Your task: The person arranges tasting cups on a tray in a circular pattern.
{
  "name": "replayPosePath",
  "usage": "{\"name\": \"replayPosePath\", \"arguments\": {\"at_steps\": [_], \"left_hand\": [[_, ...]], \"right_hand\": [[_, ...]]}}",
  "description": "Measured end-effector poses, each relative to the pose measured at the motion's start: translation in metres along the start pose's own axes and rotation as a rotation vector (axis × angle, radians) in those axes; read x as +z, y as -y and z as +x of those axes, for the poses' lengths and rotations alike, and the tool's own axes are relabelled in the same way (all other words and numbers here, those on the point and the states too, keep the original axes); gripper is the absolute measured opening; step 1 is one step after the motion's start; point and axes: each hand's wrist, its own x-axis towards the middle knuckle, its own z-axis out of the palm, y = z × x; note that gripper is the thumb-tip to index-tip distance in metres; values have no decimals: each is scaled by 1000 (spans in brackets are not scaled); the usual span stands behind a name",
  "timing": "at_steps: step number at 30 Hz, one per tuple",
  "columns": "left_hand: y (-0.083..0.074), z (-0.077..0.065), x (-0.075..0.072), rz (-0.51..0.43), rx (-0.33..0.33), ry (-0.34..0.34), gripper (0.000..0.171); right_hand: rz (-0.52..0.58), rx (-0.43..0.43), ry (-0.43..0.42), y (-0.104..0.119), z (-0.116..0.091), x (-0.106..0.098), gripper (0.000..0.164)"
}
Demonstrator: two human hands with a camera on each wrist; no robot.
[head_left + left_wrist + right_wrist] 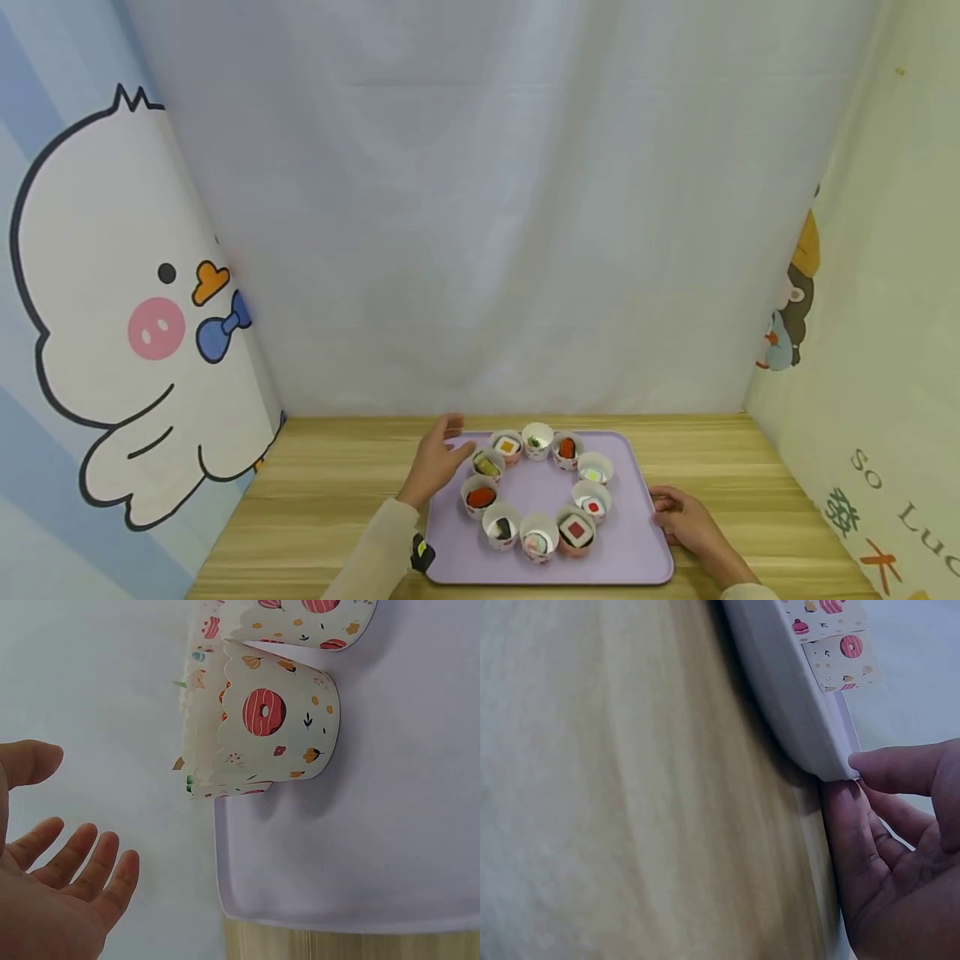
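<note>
A lilac tray lies on the wooden table, bearing a ring of several paper cups printed with doughnuts and flowers. Each cup has a small sushi-like piece inside, such as one with an orange-red top and a white square with a dark red centre. My left hand hovers by the tray's far left corner, fingers spread and holding nothing, near the cup with a yellow-green piece. At the tray's right edge, my right hand pinches the rim, thumb on top and fingers underneath in the right wrist view.
The wooden table extends on both sides of the tray. A pale grey curtain hangs behind it. Printed cloths flank the table, a white duck on the left one and lettering on the right.
</note>
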Motion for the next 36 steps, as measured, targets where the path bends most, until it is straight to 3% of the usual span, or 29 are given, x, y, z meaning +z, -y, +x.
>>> {"name": "replayPosePath", "arguments": {"at_steps": [20, 27, 31, 34, 36], "left_hand": [[-7, -21, -7, 83, 53, 8, 44], [-15, -32, -7, 199, 152, 21, 51], [-19, -36, -6, 241, 169, 14, 51], [-22, -37, -6, 283, 175, 4, 51], [-25, -39, -7, 317, 172, -6, 51]], "right_hand": [[-21, -26, 18, 6, 4, 2, 49], [-16, -8, 10, 5, 2, 5, 48], [2, 3, 37, 10, -1, 2, 45], [-77, -31, 25, 20, -5, -3, 43], [-216, -99, -15, 26, -7, -8, 42]]}}
